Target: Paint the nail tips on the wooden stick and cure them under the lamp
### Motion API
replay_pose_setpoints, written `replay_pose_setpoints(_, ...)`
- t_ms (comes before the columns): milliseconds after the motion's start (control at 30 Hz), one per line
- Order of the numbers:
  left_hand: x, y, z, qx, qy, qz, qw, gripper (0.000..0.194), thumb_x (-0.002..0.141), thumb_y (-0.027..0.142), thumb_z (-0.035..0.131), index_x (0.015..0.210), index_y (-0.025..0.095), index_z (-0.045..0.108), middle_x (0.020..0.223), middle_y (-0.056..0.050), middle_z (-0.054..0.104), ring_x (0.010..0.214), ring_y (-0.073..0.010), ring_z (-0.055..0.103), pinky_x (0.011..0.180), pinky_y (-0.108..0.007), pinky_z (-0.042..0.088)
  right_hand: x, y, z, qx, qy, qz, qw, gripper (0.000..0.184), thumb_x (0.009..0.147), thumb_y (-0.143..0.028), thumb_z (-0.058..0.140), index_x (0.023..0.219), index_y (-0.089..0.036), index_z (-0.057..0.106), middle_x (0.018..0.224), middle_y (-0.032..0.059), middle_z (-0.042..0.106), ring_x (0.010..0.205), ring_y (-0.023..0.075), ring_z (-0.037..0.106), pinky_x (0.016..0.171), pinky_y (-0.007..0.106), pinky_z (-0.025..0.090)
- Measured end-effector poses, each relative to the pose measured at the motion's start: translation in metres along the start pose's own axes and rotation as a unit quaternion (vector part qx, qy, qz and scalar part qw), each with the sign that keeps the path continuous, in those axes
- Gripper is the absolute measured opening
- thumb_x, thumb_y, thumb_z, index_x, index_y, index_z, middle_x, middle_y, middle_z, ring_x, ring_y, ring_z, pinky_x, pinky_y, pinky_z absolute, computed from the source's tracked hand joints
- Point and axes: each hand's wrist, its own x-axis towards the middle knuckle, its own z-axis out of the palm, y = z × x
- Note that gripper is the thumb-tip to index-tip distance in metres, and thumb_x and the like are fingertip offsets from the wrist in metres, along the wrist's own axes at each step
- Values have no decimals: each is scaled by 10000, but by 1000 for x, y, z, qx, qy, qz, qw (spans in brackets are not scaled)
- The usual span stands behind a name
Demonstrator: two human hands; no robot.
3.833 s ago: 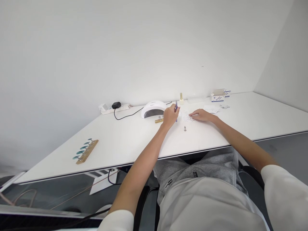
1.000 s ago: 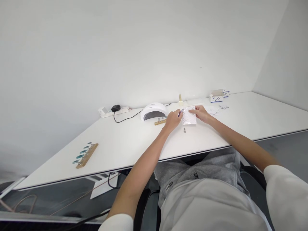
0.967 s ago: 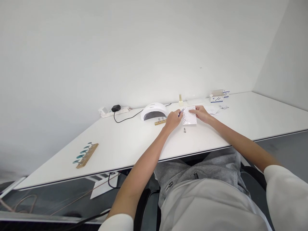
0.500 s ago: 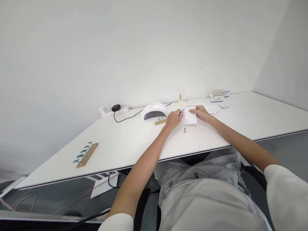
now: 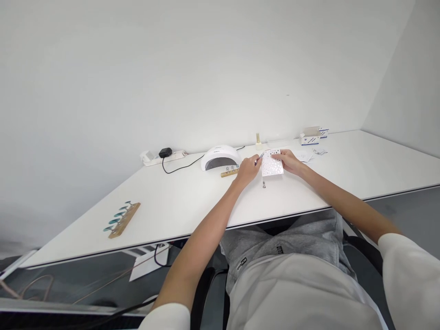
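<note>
sticker sheet [image 5: 272, 164]: small white card dotted with tiny specks, probably gems, raised off the white table [image 5: 360, 165], right of the nail lamp [image 5: 220, 158] | right hand [image 5: 288, 161] pinches its right edge | left hand [image 5: 248, 168] grips thin tool [image 5: 260, 157], tip at sheet's upper-left corner

Your card [image 5: 272, 165] is white with small dark dots; bench [image 5: 192, 201] white; lamp [image 5: 220, 158] white; wooden rack [image 5: 123, 220] tan with teal tips; boxes [image 5: 311, 137] white and blue; plug [image 5: 165, 151] black.
</note>
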Motion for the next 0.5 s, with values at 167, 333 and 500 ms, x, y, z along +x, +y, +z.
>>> replay_pose_setpoints(167,0,-1,1,-24,8,8,1000,289,942,332,398,714,198,516,528,15,428,502,-141,385,556,-279,254,0,0,0,2,3,6,1000,82,791,-102,685,872,-116,690,835,109,762,849,227,725,802,348,588)
replay_pose_setpoints(333,0,-2,2,-45,17,15,999,284,933,320,412,687,197,480,519,23,410,493,-127,355,551,-276,247,-1,-1,1,10,4,14,1000,85,803,-74,655,870,-112,691,859,108,763,850,216,723,789,324,584)
replay_pose_setpoints(500,0,-2,2,-66,21,15,997,285,925,319,427,667,199,449,507,34,376,484,-119,325,544,-276,238,1,0,0,12,1,13,1000,81,802,-87,666,874,-115,690,844,104,761,855,218,722,795,333,585)
